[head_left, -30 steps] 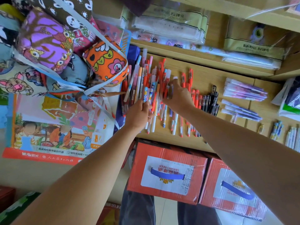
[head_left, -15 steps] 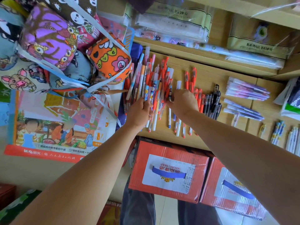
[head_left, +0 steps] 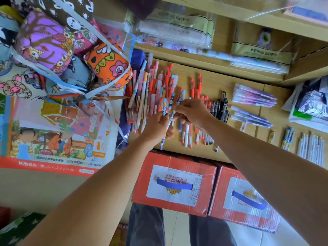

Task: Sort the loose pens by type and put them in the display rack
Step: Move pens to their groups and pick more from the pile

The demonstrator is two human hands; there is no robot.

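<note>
Selection has advanced: both hands, pressed on the mixed pile [head_left: 150, 89] half a second earlier, are now raised off it. The left hand [head_left: 158, 127] curls round a blue-patterned pen [head_left: 163, 140], and the right hand [head_left: 193, 112] pinches its upper end. The pen hangs over the shelf [head_left: 213, 80], between the pile and the black pens [head_left: 222, 107]. One type is probably being extracted for grouping.
</note>
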